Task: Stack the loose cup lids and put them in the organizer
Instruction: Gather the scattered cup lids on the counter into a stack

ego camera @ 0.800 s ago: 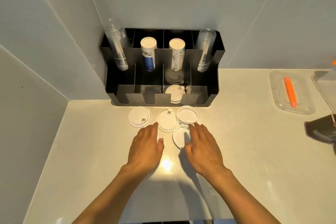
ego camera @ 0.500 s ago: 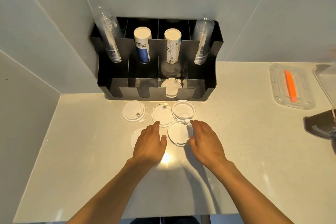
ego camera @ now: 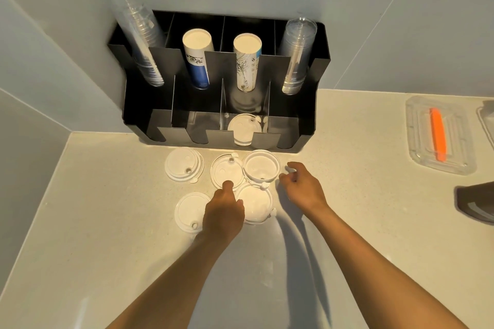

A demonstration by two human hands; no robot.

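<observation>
Several white cup lids lie loose on the counter in front of the black organizer (ego camera: 299,139). One lid (ego camera: 183,164) is at the far left, one (ego camera: 224,172) in the middle, an upturned one (ego camera: 260,165) to the right. Nearer me lie a lid (ego camera: 188,211) on the left and another (ego camera: 255,203) on the right. A stack of lids (ego camera: 243,128) stands in the organizer's third front slot. My left hand (ego camera: 223,211) rests between the two near lids, its fingertip on the middle lid. My right hand (ego camera: 303,187) hovers beside the upturned lid, fingers apart, holding nothing.
Stacks of clear cups (ego camera: 143,43) and paper cups (ego camera: 197,61) fill the organizer's back slots. A clear tray (ego camera: 419,147) with an orange tool (ego camera: 438,136) lies at the right. A dark object (ego camera: 475,200) sits at the right edge. Walls close the left and back.
My right hand has moved right, off the near right lid, to beside the upturned lid. My left hand has shifted slightly forward, uncovering the near left lid. The camera has come closer.
</observation>
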